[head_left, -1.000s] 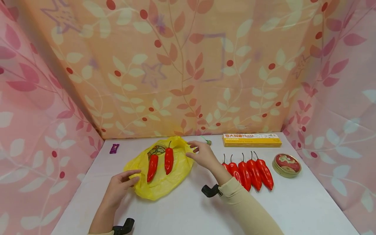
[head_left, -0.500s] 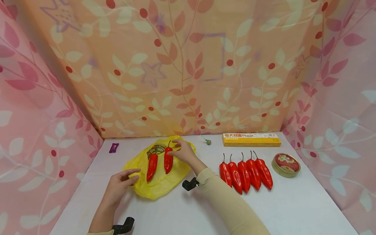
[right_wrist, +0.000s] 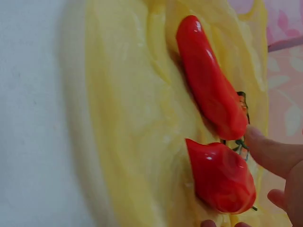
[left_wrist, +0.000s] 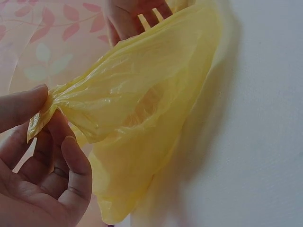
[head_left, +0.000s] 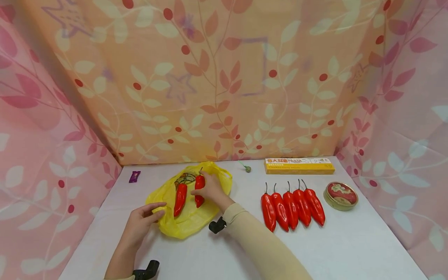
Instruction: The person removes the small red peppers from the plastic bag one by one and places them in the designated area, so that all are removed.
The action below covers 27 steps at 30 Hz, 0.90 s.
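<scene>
A yellow plastic bag (head_left: 190,225) lies spread on the table with two red chili peppers on it, the left one (head_left: 180,200) and the right one (head_left: 199,190). My left hand (head_left: 140,219) pinches the bag's near-left edge between thumb and fingers; the gathered plastic (left_wrist: 54,101) shows in the left wrist view. Over the right pepper is my right hand (head_left: 211,188), thumb on one side and fingers on the other. In the right wrist view, a gap shows between the thumb (right_wrist: 272,151) and that pepper (right_wrist: 225,177); the fingertips are mostly cut off.
Several more red chili peppers (head_left: 292,210) lie in a row on the right. Beyond them are a yellow pasta box (head_left: 299,167) and a round red-lidded tin (head_left: 341,195). A small green lollipop-like item (head_left: 247,169) and a purple candy wrapper (head_left: 134,176) lie farther back.
My right hand has moved left from the bag's right edge to the right pepper and come down around it. The left hand keeps its pinch on the bag in place.
</scene>
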{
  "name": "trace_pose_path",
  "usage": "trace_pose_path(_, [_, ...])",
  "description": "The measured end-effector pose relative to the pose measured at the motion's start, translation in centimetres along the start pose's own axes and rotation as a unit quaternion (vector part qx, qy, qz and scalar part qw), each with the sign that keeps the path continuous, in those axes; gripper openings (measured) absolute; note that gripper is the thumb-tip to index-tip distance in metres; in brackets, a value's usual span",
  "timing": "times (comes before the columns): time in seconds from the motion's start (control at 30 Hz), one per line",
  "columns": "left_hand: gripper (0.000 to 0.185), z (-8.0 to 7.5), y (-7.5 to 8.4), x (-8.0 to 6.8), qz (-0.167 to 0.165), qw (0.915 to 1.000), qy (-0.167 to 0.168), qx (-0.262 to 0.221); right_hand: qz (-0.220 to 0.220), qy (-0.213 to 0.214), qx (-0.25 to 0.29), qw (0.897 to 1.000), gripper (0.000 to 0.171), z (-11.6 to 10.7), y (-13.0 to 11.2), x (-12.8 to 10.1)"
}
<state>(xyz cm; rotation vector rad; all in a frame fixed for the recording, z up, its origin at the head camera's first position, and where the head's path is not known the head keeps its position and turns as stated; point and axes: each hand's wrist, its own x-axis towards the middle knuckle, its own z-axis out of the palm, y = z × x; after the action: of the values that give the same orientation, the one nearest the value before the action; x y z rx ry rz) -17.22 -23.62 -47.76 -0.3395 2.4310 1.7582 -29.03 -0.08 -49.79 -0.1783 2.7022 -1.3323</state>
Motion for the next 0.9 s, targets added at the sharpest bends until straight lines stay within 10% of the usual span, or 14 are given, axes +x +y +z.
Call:
trace_pose_path(0.33, [0.038, 0.0, -0.3, 0.0, 0.000, 1.0000, -0.003, -0.004, -0.013, 0.005, -0.057, 0.998, 0.074, 0.3, 0.2, 0.0])
trace_pose_path(0.9, [0.038, -0.4, -0.1, 0.0, 0.011, 0.9999, -0.002, 0.003, -0.004, -0.044, 0.103, 0.994, 0.061, -2.3, -1.4, -2.3])
